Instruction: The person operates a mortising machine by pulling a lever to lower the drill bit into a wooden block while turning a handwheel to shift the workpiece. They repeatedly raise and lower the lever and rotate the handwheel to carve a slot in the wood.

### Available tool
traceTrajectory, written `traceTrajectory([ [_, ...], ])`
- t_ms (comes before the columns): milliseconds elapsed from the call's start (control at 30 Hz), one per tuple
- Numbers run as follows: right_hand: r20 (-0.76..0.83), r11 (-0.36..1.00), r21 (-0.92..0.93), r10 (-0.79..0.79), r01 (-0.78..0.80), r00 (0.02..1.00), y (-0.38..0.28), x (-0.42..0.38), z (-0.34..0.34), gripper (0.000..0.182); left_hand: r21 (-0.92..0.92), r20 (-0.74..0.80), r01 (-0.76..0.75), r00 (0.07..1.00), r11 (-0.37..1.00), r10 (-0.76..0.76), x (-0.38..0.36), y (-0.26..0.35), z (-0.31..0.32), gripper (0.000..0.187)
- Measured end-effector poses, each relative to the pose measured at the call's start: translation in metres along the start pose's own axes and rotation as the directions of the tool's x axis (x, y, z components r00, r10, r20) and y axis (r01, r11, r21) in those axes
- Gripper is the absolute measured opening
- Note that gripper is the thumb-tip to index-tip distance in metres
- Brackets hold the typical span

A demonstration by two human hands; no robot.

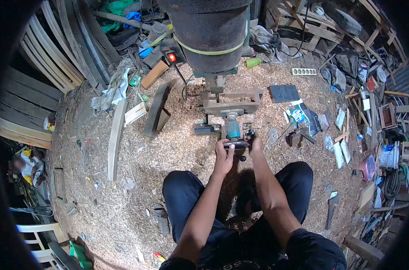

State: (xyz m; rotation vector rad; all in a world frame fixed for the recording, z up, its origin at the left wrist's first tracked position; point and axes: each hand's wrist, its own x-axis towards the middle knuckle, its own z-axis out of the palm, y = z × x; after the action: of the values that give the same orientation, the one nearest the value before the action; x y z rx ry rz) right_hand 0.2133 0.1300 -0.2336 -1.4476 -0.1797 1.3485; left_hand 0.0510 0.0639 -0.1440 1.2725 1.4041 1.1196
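My left hand [223, 158] is closed round the left side of a dark handwheel [241, 144], its thumb lying over the rim. At the wheel's right side, beside a small dark lever [249, 133], my right hand [257, 146] is curled. Its fingertips are turned away, so what they grip is hidden. Behind the wheel is a green machine part [233, 128] with a round shaft. Beyond it, a wooden piece with a long opening [233, 101] sits in the machine, beneath the tool head [214, 84]. A large dark motor housing [209, 36] hangs above.
A red-lit switch [171, 57] is on the machine's left. Wood shavings [137, 193] cover the floor. Curved timber [116, 141], a dark plank [159, 110], a black block [284, 93] and a power strip [304, 72] lie around. Another person [29, 167] is at far left.
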Motion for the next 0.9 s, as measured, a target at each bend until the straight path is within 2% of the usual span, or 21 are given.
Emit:
traceTrajectory([
  [33,0.026,0.976,0.146,0.161,-0.163,0.987,0.008,0.015,-0.009,0.063,0.046,-0.006,-0.014,1.000,0.999,0.014,-0.003,0.012,-0.002,0.039],
  [67,0.211,0.928,0.213,0.261,-0.305,0.942,0.029,0.043,-0.021,0.049,0.095,-0.011,-0.034,0.999,0.995,0.036,-0.003,0.019,-0.004,0.039],
  [167,0.018,0.964,0.130,0.231,-0.231,0.973,0.008,0.017,-0.013,0.049,0.111,-0.001,-0.035,0.999,0.993,0.036,-0.002,0.013,-0.004,0.039],
  [200,-0.016,0.988,0.107,-0.110,0.111,0.994,0.012,0.008,-0.011,0.058,0.108,-0.003,-0.029,1.000,0.994,0.030,-0.004,0.013,-0.004,0.039],
  [300,-0.020,0.991,0.124,-0.055,0.058,0.998,0.008,-0.006,-0.004,0.059,0.089,-0.003,-0.028,1.000,0.996,0.028,-0.002,0.013,-0.003,0.039],
  [433,0.048,0.914,0.332,0.230,-0.233,0.972,0.011,0.024,-0.006,0.060,0.064,0.003,-0.028,1.000,0.998,0.028,-0.001,0.011,-0.003,0.039],
  [467,0.024,0.890,0.352,0.302,-0.291,0.953,0.008,0.025,-0.008,0.056,0.065,0.003,-0.028,1.000,0.997,0.028,-0.002,0.013,-0.005,0.039],
  [567,-0.163,0.996,0.067,-0.040,0.051,0.986,-0.020,-0.023,0.001,0.049,0.105,0.024,-0.014,1.000,0.994,0.012,-0.003,0.009,-0.004,0.043],
  [600,-0.122,0.944,-0.142,-0.315,0.297,0.941,0.008,0.008,-0.019,0.043,0.108,0.020,-0.025,1.000,0.994,0.023,-0.004,0.010,-0.004,0.043],
  [700,-0.106,0.972,-0.039,-0.235,0.232,0.966,0.013,0.009,-0.006,0.028,0.120,0.017,-0.044,0.999,0.992,0.043,-0.002,0.009,-0.003,0.042],
  [767,-0.094,0.982,0.186,0.054,-0.035,0.994,0.010,0.010,-0.003,0.023,0.125,0.022,-0.030,0.999,0.992,0.027,-0.003,0.009,-0.004,0.041],
  [833,-0.011,0.871,0.394,0.322,-0.292,0.947,0.004,0.016,0.004,0.021,0.146,0.017,-0.038,0.999,0.989,0.035,-0.005,0.009,-0.004,0.041],
  [867,0.311,0.817,0.348,0.363,-0.460,0.879,0.038,0.067,-0.026,0.036,0.158,0.013,-0.044,0.999,0.987,0.042,-0.003,0.011,-0.005,0.041],
  [900,0.150,0.901,0.351,0.216,-0.256,0.965,0.035,0.057,-0.021,0.036,0.140,0.024,-0.034,0.999,0.990,0.031,-0.002,0.013,-0.007,0.041],
])
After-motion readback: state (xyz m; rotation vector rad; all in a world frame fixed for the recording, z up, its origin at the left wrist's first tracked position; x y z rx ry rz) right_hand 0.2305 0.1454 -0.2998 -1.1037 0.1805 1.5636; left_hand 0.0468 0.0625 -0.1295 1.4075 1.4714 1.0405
